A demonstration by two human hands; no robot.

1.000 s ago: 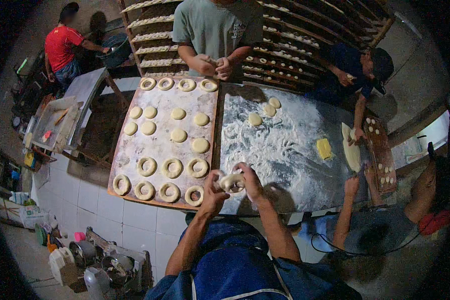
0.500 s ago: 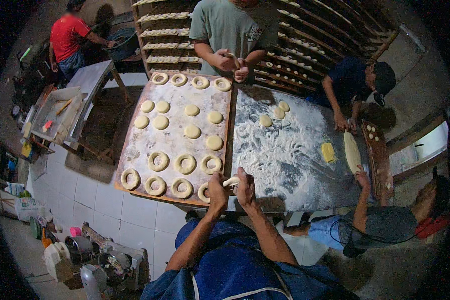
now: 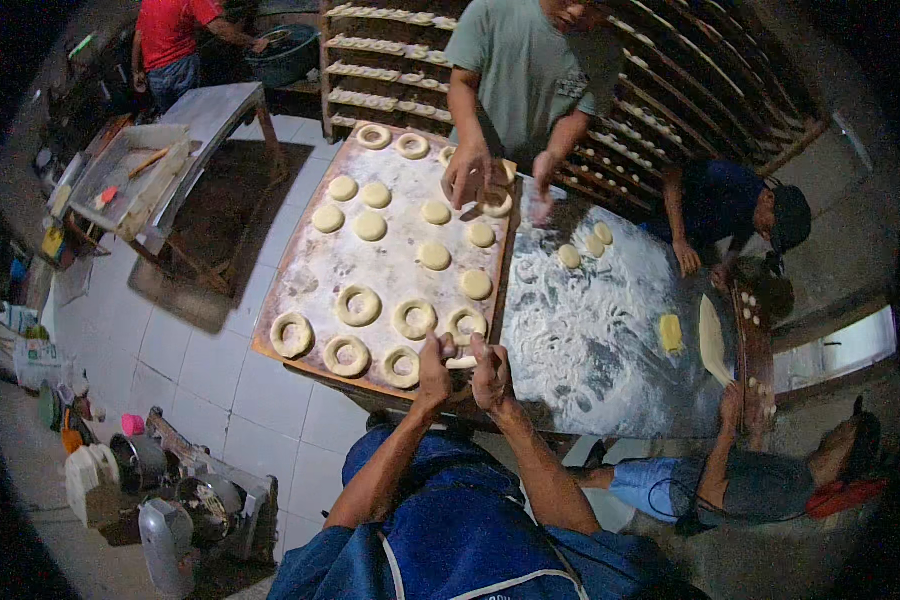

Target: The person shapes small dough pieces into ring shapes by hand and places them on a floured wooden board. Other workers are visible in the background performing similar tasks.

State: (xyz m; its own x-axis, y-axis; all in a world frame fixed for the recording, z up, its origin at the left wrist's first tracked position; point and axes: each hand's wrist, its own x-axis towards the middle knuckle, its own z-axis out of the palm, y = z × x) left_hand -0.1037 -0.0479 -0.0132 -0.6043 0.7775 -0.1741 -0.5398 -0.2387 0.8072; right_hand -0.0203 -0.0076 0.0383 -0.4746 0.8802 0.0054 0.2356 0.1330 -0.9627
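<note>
My left hand point(image 3: 434, 372) and my right hand point(image 3: 490, 375) are close together at the near right corner of a floured wooden board point(image 3: 315, 250). Between them shows a pale dough ring point(image 3: 460, 362), with the fingers of both hands closed on its sides; the fingers hide part of it. Just beyond lies another dough ring point(image 3: 466, 325). More rings, such as the dough ring point(image 3: 400, 367) beside my left hand, line the near end of the board. Flat dough rounds point(image 3: 433, 256) sit in the middle of it.
Across the board, a person in a grey-green shirt point(image 3: 525, 60) reaches over the far rings. The floured metal table point(image 3: 600, 320) at right holds dough rounds, a yellow block point(image 3: 670, 333) and a long dough piece point(image 3: 711, 340), with people beside it. Racks point(image 3: 395, 75) stand behind.
The view has shifted, so the board sits further right and higher. The person opposite has lowered a hand to the far rings and parted their hands. My hands stay together at the dough ring.
</note>
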